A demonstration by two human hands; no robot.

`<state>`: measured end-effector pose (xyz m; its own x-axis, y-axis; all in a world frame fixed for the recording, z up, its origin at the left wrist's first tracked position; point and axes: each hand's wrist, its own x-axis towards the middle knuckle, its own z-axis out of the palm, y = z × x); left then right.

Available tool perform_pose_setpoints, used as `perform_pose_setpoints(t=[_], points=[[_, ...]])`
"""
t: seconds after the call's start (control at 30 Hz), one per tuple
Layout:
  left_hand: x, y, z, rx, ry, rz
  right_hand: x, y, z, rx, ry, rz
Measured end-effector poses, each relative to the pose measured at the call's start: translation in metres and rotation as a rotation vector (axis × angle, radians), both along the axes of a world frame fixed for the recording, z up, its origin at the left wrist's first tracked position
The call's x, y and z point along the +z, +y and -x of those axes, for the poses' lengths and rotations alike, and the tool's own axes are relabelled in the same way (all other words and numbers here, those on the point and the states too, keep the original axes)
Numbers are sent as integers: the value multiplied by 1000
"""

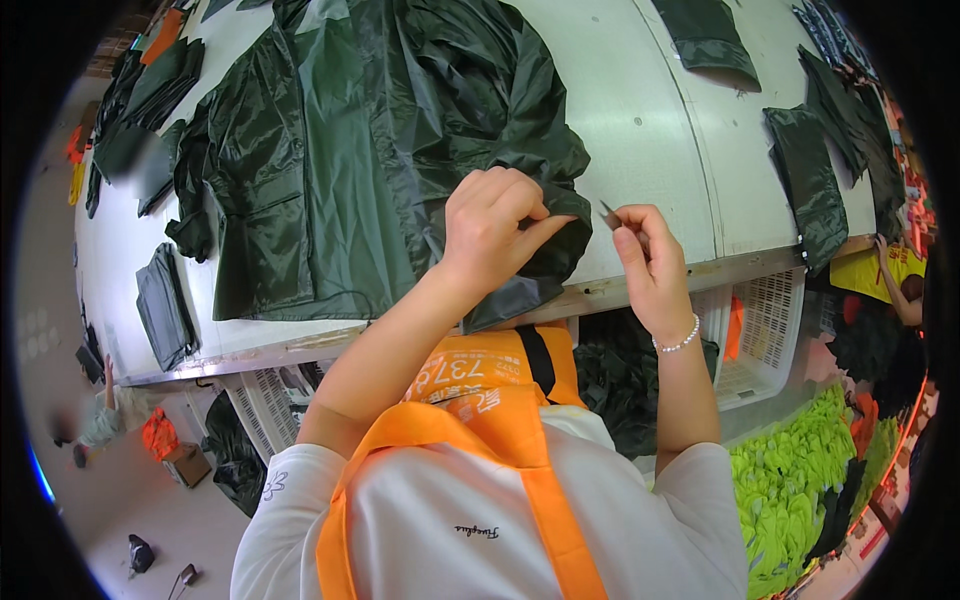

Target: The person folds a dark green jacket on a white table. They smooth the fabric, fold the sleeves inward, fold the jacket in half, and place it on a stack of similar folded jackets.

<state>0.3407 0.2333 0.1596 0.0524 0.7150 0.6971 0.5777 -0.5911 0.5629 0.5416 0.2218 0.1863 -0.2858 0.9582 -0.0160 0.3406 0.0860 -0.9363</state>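
A white counter point(640, 110) fills the upper frame, and a dark green raincoat point(350, 150) is spread across its centre and left. The coat's lower edge at mid-frame is pinched by the closed left hand point(492, 228). Just to the right, a small thin blade point(610, 214) is gripped between the fingertips of the right hand point(648, 262).

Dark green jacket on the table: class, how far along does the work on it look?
Done: folded dark pieces lie along the white table. In hand: the left hand pinches the dark green jacket at its cuff, while the right hand holds a small pointed tool beside it. Left: the jacket lies spread out, unfolded.
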Motion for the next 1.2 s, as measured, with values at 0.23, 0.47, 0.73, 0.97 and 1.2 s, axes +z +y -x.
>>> perform_pose_setpoints(t=[0.23, 0.47, 0.73, 0.97, 1.2], points=[[3, 3, -10, 23, 19, -16, -6, 13, 2, 54, 65, -29], [6, 5, -15, 25, 37, -22, -7, 25, -4, 99, 17, -103], [-10, -30, -27, -340, 165, 478, 0, 31, 32, -99, 212, -45], [-61, -94, 165, 462, 225, 391, -31, -33, 143, 328, 65, 370], [-134, -214, 342, 731, 593, 846, -132, -70, 198, 479, -401, -83]])
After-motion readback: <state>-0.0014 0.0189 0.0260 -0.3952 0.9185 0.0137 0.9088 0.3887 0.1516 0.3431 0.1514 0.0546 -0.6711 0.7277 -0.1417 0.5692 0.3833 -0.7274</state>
